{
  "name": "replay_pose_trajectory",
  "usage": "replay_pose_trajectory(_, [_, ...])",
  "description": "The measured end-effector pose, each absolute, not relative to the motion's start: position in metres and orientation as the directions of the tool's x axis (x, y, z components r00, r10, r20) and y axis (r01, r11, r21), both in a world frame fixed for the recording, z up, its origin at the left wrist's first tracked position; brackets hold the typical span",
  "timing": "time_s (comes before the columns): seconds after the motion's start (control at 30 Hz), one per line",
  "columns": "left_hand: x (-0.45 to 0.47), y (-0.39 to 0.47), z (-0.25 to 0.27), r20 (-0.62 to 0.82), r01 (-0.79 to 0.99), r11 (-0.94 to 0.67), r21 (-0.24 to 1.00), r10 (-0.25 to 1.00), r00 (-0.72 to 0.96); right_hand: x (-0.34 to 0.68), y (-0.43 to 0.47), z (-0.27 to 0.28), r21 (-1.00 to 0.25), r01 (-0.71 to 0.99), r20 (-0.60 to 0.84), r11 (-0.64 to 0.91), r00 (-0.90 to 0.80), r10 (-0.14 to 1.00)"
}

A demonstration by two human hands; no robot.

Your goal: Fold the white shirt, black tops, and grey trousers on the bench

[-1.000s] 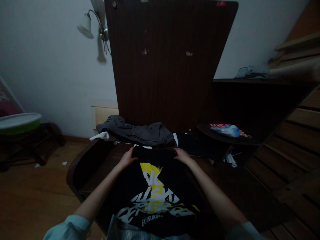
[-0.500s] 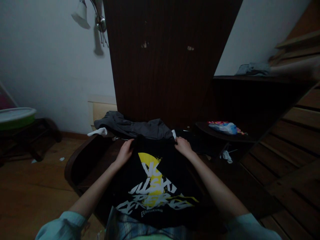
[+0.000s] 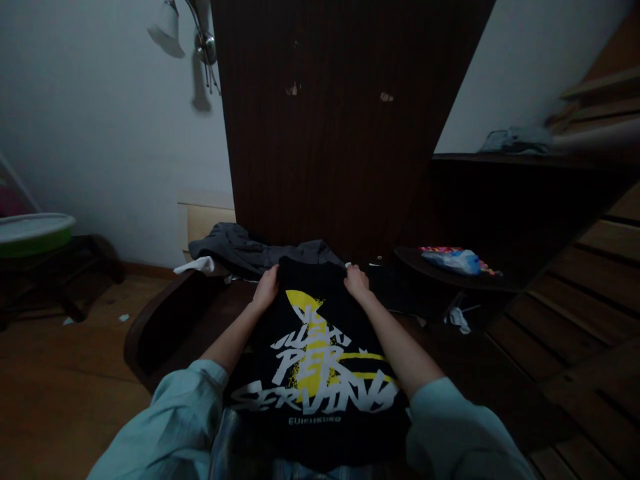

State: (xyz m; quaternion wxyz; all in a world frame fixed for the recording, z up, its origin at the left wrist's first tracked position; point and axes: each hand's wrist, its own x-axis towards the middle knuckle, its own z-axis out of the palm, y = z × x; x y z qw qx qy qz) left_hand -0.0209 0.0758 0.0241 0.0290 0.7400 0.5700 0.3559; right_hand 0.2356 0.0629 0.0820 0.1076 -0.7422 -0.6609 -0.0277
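Observation:
A black T-shirt (image 3: 320,440) with yellow and white print is stretched out in front of me, its lower part over my lap. My left hand (image 3: 267,288) grips its far left edge with the fingers wrapped round the cloth. At the far right edge, my right hand (image 3: 357,281) is closed on the same shirt. Just beyond the shirt lies a crumpled grey garment (image 3: 235,243) on the dark wooden surface, with a white cloth (image 3: 197,266) at its left end.
A tall dark wooden panel (image 3: 325,133) stands straight ahead. To the right, a small shelf (image 3: 450,277) bears a plastic packet (image 3: 455,261). A green basin (image 3: 40,243) rests on a dark stool (image 3: 63,273) at left. Wooden slats (image 3: 590,307) rise at far right.
Both hands have drawn slightly closer together and raised the shirt's far edge. The cloth is pulled flatter, so more of its print shows.

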Motion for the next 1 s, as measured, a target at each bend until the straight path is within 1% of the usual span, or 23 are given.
replay_pose_trajectory(0.07, [-0.022,0.075,0.014,0.471,0.823,-0.331,0.461,0.878,0.089,0.225,0.058,0.074,-0.159,0.982,0.227,-0.104,0.139,0.964])
replay_pose_trajectory(0.13, [-0.024,0.073,0.011,0.455,0.826,-0.313,0.468,0.887,0.079,0.208,0.049,0.071,-0.202,0.979,0.340,-0.024,0.093,0.936])
replay_pose_trajectory(0.2, [-0.024,0.070,0.013,0.426,0.840,-0.278,0.465,0.902,0.063,0.185,0.037,0.067,-0.239,0.956,0.425,0.169,-0.054,0.904])
replay_pose_trajectory(0.27, [-0.023,0.064,0.019,0.366,0.868,-0.198,0.455,0.930,0.020,0.162,0.026,0.056,-0.282,0.872,0.405,0.399,-0.269,0.874])
replay_pose_trajectory(0.3, [-0.023,0.061,0.022,0.321,0.884,-0.134,0.448,0.947,-0.018,0.152,0.021,0.048,-0.307,0.826,0.376,0.473,-0.352,0.857])
replay_pose_trajectory(0.33, [-0.024,0.057,0.025,0.268,0.898,-0.059,0.436,0.961,-0.067,0.144,0.018,0.039,-0.329,0.800,0.362,0.501,-0.383,0.850])
replay_pose_trajectory(0.4, [-0.029,0.047,0.030,0.160,0.917,0.084,0.391,0.975,-0.157,0.134,0.013,0.020,-0.358,0.781,0.335,0.511,-0.404,0.851])
replay_pose_trajectory(0.47, [-0.038,0.036,0.035,0.075,0.931,0.160,0.329,0.978,-0.194,0.131,0.012,0.005,-0.360,0.780,0.317,0.512,-0.414,0.853])
replay_pose_trajectory(0.57, [-0.056,0.019,0.041,-0.049,0.958,0.156,0.242,0.988,-0.148,0.134,0.013,-0.005,-0.332,0.779,0.314,0.531,-0.440,0.841])
replay_pose_trajectory(0.67, [-0.070,0.000,0.043,-0.135,0.971,0.127,0.205,0.986,-0.101,0.136,0.012,-0.005,-0.289,0.780,0.334,0.555,-0.462,0.822])
replay_pose_trajectory(0.77, [-0.077,-0.017,0.043,-0.142,0.967,0.111,0.231,0.987,-0.080,0.137,0.009,-0.004,-0.241,0.752,0.384,0.613,-0.506,0.772])
replay_pose_trajectory(0.83, [-0.079,-0.026,0.041,-0.139,0.959,0.113,0.259,0.987,-0.079,0.137,0.009,-0.005,-0.229,0.721,0.418,0.653,-0.533,0.736])
replay_pose_trajectory(0.9, [-0.080,-0.035,0.039,-0.109,0.952,0.118,0.282,0.990,-0.091,0.138,0.008,-0.007,-0.251,0.693,0.427,0.675,-0.547,0.720])
replay_pose_trajectory(1.0, [-0.084,-0.047,0.036,-0.059,0.938,0.130,0.323,0.991,-0.117,0.138,0.007,-0.007,-0.316,0.664,0.395,0.677,-0.557,0.731])
